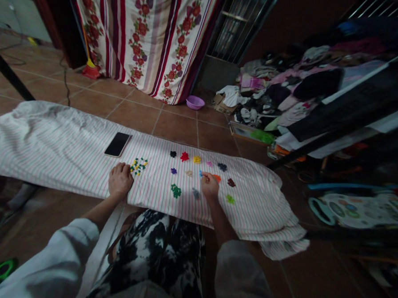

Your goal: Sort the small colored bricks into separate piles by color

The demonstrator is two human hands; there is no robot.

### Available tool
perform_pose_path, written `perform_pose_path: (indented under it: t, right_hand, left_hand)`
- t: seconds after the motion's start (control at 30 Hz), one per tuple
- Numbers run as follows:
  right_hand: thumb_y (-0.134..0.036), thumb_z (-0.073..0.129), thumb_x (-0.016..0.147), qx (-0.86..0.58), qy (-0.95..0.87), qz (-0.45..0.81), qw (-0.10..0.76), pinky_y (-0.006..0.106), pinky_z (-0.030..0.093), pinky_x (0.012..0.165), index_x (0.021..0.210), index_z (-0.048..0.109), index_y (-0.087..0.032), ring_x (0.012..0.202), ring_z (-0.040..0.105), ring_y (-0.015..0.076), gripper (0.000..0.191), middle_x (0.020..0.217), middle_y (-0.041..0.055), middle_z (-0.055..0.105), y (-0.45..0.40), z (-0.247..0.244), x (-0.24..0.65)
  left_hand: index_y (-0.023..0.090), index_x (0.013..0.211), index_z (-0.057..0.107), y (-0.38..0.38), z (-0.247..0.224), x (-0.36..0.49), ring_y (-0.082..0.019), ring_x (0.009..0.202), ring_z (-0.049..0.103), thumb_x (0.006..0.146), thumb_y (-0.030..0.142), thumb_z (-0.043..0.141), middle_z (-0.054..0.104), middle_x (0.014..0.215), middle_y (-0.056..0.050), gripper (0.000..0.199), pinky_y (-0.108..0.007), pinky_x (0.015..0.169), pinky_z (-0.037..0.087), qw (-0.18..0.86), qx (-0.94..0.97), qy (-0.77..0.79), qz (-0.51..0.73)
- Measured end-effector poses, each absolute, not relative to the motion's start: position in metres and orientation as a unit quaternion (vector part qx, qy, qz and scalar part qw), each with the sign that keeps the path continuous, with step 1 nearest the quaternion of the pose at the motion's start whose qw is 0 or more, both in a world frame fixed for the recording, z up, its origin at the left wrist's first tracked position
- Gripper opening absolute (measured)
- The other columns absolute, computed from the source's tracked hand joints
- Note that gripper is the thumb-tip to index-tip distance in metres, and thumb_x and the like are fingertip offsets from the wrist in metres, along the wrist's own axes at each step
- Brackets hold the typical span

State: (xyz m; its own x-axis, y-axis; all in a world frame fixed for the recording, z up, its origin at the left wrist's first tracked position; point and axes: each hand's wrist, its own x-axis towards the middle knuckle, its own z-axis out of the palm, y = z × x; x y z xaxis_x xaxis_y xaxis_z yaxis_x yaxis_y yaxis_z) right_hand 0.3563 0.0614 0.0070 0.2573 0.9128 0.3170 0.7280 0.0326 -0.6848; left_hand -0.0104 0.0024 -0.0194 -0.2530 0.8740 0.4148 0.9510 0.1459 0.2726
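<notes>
Along the striped cloth [85, 161], small coloured pieces are laid out in little heaps, and the left hand [120, 180] is set down by the near edge, its fingers loosely bent beside a loose scatter of green, yellow and white pieces [138, 166]; whether anything is held under that palm cannot be told. Over to the right hand [210, 185]: thumb and forefinger are brought narrowly together right at the light blue pieces [201, 173], though whether one is gripped cannot be made out. The orange pieces [216, 178] are partly covered by that hand. Nearest the far edge, a row is formed by black [173, 154], red [184, 156], yellow [196, 159], pink [209, 164] and dark grey heaps [222, 167]. Closer to the near edge, green [176, 191], grey [195, 193] and lime heaps [230, 198] are spaced out, with a brown heap [231, 182] placed toward the right end. By the far edge, left of the heaps, a phone [118, 144] is laid with its dark screen upward; no brand can be read from this side.
</notes>
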Motion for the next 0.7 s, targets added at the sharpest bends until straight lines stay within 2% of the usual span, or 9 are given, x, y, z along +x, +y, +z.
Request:
perform_pose_path:
  t: [0.2,0.3,0.43,0.7]
  right_hand:
    - [-0.021,0.044,0.081,-0.597,-0.678,0.169,0.393,0.032,0.050,0.088,0.093,0.070,-0.017,0.089,0.064,0.0198,0.030,0.093,0.0089,0.070,0.057,0.008,0.291]
    - [-0.019,0.043,0.084,-0.559,-0.719,0.196,0.364,0.033,0.049,0.093,0.096,0.070,-0.019,0.096,0.064,0.0192,0.030,0.097,0.0068,0.070,0.054,0.005,0.257]
    - [-0.014,0.043,0.085,-0.510,-0.758,0.239,0.330,0.031,0.050,0.091,0.100,0.070,-0.020,0.098,0.063,0.0173,0.032,0.101,0.0055,0.070,0.053,0.002,0.215]
    - [-0.011,0.045,0.086,-0.502,-0.787,0.244,0.264,0.031,0.048,0.096,0.109,0.068,-0.020,0.104,0.061,0.0178,0.034,0.109,0.0062,0.067,0.055,-0.001,0.157]
  left_hand:
    - [0.014,0.112,0.064,0.003,-0.019,-0.011,-0.031,0.120,0.051,0.089,0.020,0.046,0.060,0.125,-0.015,0.030,-0.044,0.101,0.037,0.074,-0.607,-0.751,-0.249]
    - [0.015,0.111,0.065,0.002,-0.017,-0.011,-0.031,0.118,0.052,0.088,0.018,0.046,0.060,0.125,-0.015,0.030,-0.044,0.100,0.038,0.071,-0.606,-0.753,-0.247]
    - [0.015,0.110,0.064,0.001,-0.013,-0.011,-0.030,0.115,0.052,0.088,0.018,0.046,0.060,0.123,-0.014,0.028,-0.043,0.099,0.038,0.066,-0.608,-0.752,-0.246]
    - [0.013,0.109,0.064,0.001,-0.011,-0.011,-0.031,0.119,0.051,0.087,0.016,0.047,0.060,0.123,-0.015,0.028,-0.044,0.100,0.038,0.063,-0.608,-0.749,-0.255]
